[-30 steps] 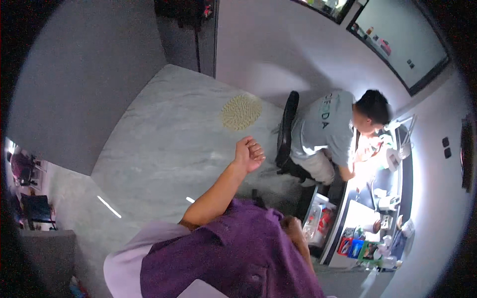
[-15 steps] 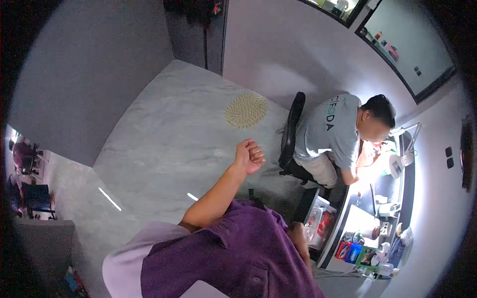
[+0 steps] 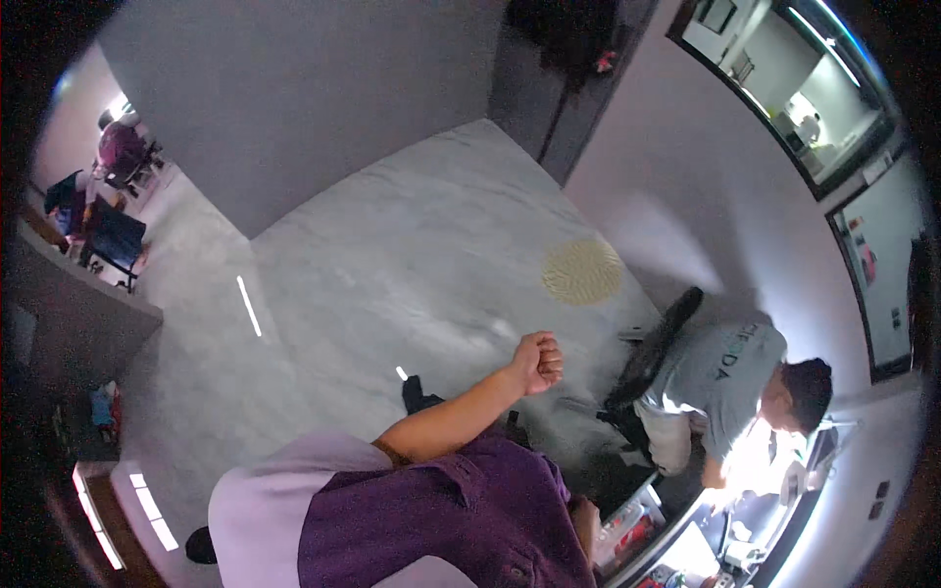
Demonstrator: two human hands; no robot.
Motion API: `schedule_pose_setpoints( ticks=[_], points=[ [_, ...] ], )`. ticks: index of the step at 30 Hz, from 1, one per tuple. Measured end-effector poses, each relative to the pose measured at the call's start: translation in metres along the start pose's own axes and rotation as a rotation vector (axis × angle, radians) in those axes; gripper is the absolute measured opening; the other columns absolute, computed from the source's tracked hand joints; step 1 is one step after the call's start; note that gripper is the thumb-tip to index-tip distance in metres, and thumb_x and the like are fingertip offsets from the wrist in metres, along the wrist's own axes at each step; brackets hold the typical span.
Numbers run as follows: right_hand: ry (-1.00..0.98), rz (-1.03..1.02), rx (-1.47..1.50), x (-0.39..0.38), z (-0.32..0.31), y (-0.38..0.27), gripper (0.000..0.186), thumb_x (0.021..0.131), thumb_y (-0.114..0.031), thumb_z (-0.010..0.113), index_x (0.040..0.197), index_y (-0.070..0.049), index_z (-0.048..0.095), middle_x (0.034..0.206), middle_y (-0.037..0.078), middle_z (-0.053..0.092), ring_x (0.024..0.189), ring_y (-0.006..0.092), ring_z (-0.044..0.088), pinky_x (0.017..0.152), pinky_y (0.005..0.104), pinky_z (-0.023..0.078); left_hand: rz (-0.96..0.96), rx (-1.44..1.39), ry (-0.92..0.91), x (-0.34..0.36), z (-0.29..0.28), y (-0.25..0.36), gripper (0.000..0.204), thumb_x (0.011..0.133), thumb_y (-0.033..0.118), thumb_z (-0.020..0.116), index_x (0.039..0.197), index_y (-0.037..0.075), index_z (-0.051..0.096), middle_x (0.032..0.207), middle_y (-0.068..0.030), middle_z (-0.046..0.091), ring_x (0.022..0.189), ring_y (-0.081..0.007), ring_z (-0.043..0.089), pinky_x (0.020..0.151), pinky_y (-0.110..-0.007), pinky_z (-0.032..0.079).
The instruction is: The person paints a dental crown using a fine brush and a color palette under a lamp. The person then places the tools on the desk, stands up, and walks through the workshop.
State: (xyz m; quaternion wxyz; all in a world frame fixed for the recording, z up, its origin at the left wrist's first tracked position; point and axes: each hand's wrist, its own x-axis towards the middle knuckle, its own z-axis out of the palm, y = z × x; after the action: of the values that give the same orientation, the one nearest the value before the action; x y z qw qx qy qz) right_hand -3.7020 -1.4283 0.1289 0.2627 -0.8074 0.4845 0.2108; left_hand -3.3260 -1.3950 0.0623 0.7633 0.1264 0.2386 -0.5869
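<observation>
Floor: a pale grey marbled stone floor [image 3: 392, 255] fills most of the view, running up to a plain grey wall [image 3: 294, 98].
Wearer's clothing: a purple short-sleeved shirt [image 3: 431, 529] over a lilac garment fills the lower middle.
Seated person: another person in a light grey T-shirt [image 3: 720, 367] sits at right on a black office chair [image 3: 652, 348], bent over a brightly lit desk [image 3: 755, 490].
Raised arm: one bare forearm of the wearer reaches up from the purple shirt over the floor; which arm it is cannot be told for certain.
Raised hand [image 3: 537, 361]: curled into a closed fist, holding nothing visible, in the air just left of the black chair.
Other hand: not visible.
Floor disc: a round, pale gold perforated disc [image 3: 582, 271] set in the floor, above and right of the fist, well apart from it.
</observation>
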Motion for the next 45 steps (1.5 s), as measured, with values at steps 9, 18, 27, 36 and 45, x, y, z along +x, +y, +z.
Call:
schedule_pose_setpoints(
  ticks=[9, 18, 27, 36, 45],
  points=[
    [-0.165, -0.256, 0.324, 0.033, 0.018, -0.141, 0.024, 0.099, -0.021, 0.07, 0.109, -0.001, 0.077, 0.109, 0.014, 0.079, 0.104, 0.0311, 0.075, 0.091, 0.0417, 0.058, 0.1, 0.07, 0.059, -0.055, 0.007, 0.134, 0.049, 0.104, 0.034, 0.05, 0.063, 0.025, 0.026, 0.057, 0.0064, 0.018, 0.048, -0.0142, 0.017, 0.047, -0.033, 0.017],
    [-0.133, -0.28, 0.553, 0.163, 0.168, -0.19, 0.039, 0.098, -0.039, 0.075, 0.105, -0.001, 0.074, 0.091, 0.009, 0.074, 0.086, 0.019, 0.071, 0.076, 0.0371, 0.056, 0.072, 0.026, 0.138, -0.077, -0.048, 0.257, 0.05, 0.102, 0.031, 0.055, 0.061, 0.025, 0.027, 0.055, 0.005, 0.021, 0.047, -0.0156, 0.022, 0.048, -0.035, 0.022],
    [-0.099, -0.178, 0.118, 0.279, 0.366, -0.096, 0.034, 0.102, -0.035, 0.068, 0.111, -0.004, 0.08, 0.108, 0.016, 0.08, 0.103, 0.0368, 0.076, 0.094, 0.0504, 0.056, -0.388, 2.799, -0.021, -0.076, -0.283, 0.351, 0.038, 0.095, 0.042, 0.068, 0.088, 0.005, 0.076, 0.081, -0.0131, 0.073, 0.068, -0.0331, 0.066, 0.07, -0.053, 0.05],
    [-0.138, 0.231, 0.461, 0.274, 0.279, -0.096, 0.038, 0.103, -0.033, 0.061, 0.133, -0.012, 0.073, 0.139, 0.016, 0.07, 0.128, 0.0342, 0.066, 0.108, 0.0516, 0.049, -0.219, 2.32, 0.438, -0.196, -0.33, 0.399, 0.025, 0.099, 0.031, 0.072, 0.089, 0.01, 0.08, 0.082, -0.011, 0.077, 0.064, -0.0293, 0.072, 0.06, -0.045, 0.06],
    [1.042, -0.843, 0.708, 0.175, -0.271, -0.318, 0.018, 0.097, -0.019, 0.076, 0.102, -0.003, 0.068, 0.1, 0.009, 0.067, 0.096, 0.0242, 0.063, 0.088, 0.038, 0.052, 0.245, 2.198, 0.715, -0.089, -0.356, 0.308, 0.04, 0.096, 0.046, 0.064, 0.097, 0.008, 0.078, 0.101, -0.0203, 0.078, 0.096, -0.0398, 0.075, 0.086, -0.052, 0.06]
  ],
)
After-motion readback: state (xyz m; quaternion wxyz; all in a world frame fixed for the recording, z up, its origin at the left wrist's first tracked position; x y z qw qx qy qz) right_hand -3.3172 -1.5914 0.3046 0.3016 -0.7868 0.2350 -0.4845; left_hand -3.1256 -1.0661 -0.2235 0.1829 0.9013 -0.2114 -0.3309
